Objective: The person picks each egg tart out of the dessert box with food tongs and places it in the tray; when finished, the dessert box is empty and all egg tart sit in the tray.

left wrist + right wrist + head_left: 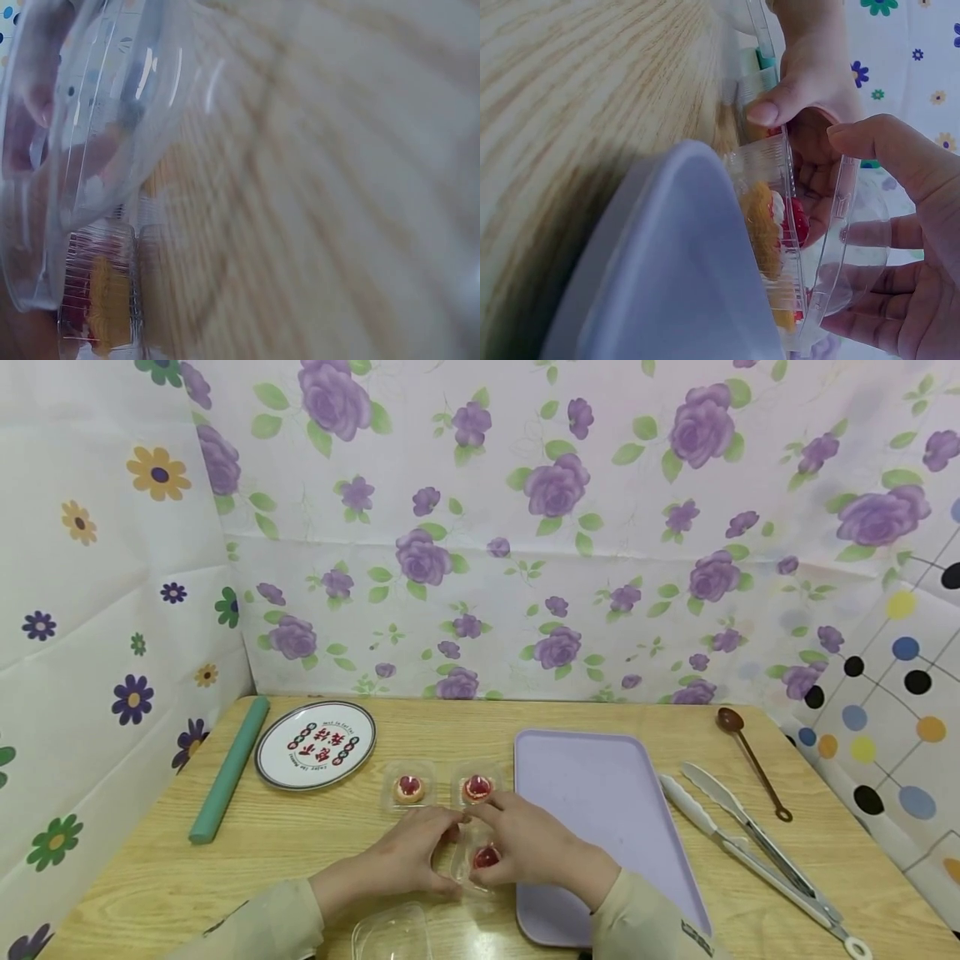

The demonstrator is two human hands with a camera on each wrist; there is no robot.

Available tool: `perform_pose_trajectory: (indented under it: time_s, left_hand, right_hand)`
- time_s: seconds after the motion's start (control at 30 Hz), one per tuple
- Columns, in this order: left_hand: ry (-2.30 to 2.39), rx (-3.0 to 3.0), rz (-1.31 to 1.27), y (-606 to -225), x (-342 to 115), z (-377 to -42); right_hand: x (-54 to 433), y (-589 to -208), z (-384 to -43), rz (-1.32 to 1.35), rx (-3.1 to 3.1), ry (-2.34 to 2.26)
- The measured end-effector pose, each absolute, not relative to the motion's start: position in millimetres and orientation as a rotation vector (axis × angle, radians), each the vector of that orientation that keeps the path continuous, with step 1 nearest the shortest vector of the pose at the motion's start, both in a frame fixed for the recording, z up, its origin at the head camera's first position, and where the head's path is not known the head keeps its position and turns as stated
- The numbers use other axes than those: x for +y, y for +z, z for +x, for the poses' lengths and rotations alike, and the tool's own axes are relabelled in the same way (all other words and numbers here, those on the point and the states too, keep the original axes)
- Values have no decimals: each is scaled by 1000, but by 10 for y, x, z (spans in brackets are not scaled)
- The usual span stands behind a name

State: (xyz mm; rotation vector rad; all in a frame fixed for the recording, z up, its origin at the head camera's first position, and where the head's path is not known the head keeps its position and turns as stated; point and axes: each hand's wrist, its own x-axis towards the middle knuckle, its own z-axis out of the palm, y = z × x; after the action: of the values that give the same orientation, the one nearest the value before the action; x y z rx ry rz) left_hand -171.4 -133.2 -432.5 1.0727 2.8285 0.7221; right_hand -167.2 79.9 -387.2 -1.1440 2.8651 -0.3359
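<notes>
A small tart with a red topping (799, 221) sits in a clear plastic box (769, 292) between my hands. My right hand (528, 843) pinches the edge of a clear domed lid (832, 259) between thumb and fingers, tilted over the box's open top. My left hand (397, 852) curls round the box from the left, its thumb near the rim and its fingers behind. Just behind stand a left lidded tart box (408, 785) and a right tart box (477, 781). A clear lid (393, 935) lies by my left wrist.
A lilac tray (600, 802) lies right beside my right hand. Farther right are metal tongs (765, 852) and a brown ladle (750, 760). On the left are a white plate (281, 760) with red print and a green roll (231, 772). Patterned cloth hangs behind the table.
</notes>
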Motion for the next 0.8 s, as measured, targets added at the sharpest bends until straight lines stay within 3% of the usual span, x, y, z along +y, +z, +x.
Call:
perform_pose_trajectory:
  time_s: [0.8]
  left_hand:
    - [727, 2880, 988, -4322, -1351, -1710]
  right_hand:
    - [891, -3778, -1669, -1083, 2892, -518]
